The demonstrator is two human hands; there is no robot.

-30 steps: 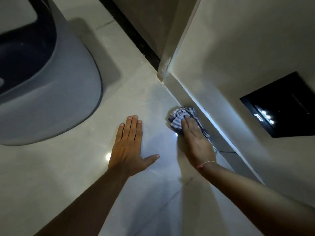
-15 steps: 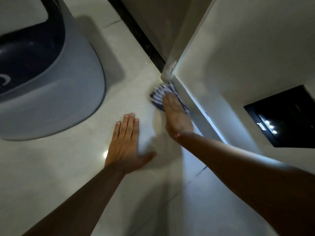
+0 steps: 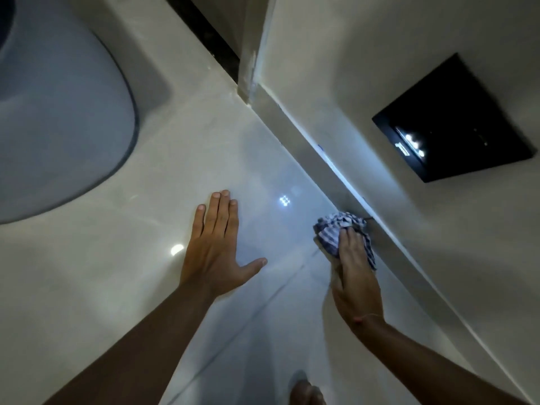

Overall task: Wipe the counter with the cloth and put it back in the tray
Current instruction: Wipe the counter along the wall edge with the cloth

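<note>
A blue-and-white striped cloth (image 3: 331,232) lies bunched on the pale glossy counter (image 3: 122,273), right against the foot of the wall on the right. My right hand (image 3: 355,268) presses down on the cloth, fingers over it. My left hand (image 3: 217,248) rests flat on the counter to the left, fingers spread, holding nothing. No tray is in view.
A large grey basin (image 3: 58,118) stands on the counter at the upper left. The wall (image 3: 365,68) runs along the right side and carries a black panel (image 3: 455,121) with small lights. A wall corner (image 3: 247,83) juts out at the back.
My right hand has dragged the cloth back along the wall edge toward me, away from the wall corner it reached half a second ago. My left hand stays flat in place.
</note>
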